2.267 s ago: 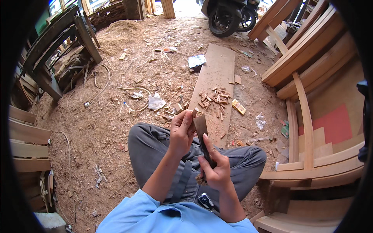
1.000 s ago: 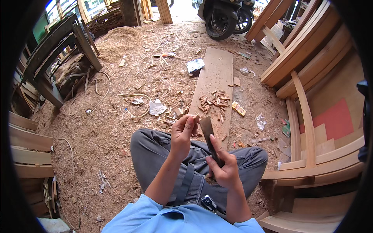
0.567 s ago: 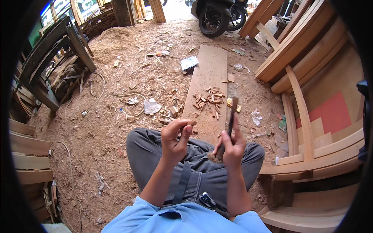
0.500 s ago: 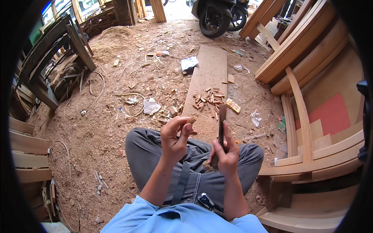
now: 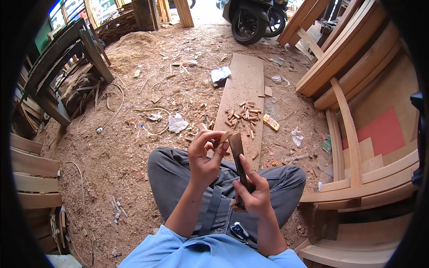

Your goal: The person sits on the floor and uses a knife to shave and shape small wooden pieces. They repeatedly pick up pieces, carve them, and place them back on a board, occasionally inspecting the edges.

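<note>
- We note a small wood piece (image 5: 222,139), light brown, short and straight-edged, pinched between thumb and fingers of the left hand (image 5: 204,156), above grey trousers (image 5: 172,178).
- Right hand (image 5: 255,190) wrapped around a dark, flat tool (image 5: 237,149), forefinger along it; its broad end beside the piece, contact we cannot tell.
- Beyond, a board (image 5: 246,73) bears heaped reddish-brown sticks (image 5: 243,117).
- Yellow packet (image 5: 271,123) just right of the board; contents we cannot see.
</note>
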A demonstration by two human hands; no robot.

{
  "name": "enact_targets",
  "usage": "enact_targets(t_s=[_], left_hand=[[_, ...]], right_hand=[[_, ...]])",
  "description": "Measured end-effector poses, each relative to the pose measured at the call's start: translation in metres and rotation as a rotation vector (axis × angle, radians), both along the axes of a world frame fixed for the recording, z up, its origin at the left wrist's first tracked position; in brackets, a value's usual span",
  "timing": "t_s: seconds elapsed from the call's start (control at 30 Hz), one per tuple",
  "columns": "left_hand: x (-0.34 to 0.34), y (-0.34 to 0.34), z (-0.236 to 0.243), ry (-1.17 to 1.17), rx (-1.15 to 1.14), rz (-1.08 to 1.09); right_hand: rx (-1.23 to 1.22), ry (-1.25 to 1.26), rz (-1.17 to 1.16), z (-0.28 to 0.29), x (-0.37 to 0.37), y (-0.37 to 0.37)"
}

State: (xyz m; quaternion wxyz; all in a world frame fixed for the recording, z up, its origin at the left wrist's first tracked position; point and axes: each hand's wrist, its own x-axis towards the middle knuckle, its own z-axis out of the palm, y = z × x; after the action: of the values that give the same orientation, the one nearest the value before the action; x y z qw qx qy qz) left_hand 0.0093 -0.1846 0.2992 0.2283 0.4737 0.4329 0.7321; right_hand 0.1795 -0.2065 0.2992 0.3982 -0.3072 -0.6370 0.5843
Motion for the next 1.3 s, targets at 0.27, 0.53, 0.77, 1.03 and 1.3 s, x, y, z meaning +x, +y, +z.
enact_targets(t_s=[0.27,0.53,0.77,1.03,1.3], left_hand=[[-0.001,-0.004,0.000,-0.147,-0.007,-0.121],[-0.007,-0.007,-0.002,-0.407,-0.071,-0.284],[-0.007,-0.003,-0.003,-0.623,-0.054,-0.311],[-0.005,0.000,-0.005,-0.669,-0.110,-0.200],[-0.006,0.000,-0.006,-0.704,-0.082,-0.270]], right_hand=[[-0.058,-0.032,-0.008,0.004,-0.001,0.001],[-0.097,0.050,-0.052,0.004,-0.007,0.001],[-0.080,0.034,-0.031,0.007,-0.013,-0.001],[-0.080,0.006,-0.028,0.007,-0.019,0.000],[-0.064,0.010,-0.032,0.008,-0.023,0.005]])
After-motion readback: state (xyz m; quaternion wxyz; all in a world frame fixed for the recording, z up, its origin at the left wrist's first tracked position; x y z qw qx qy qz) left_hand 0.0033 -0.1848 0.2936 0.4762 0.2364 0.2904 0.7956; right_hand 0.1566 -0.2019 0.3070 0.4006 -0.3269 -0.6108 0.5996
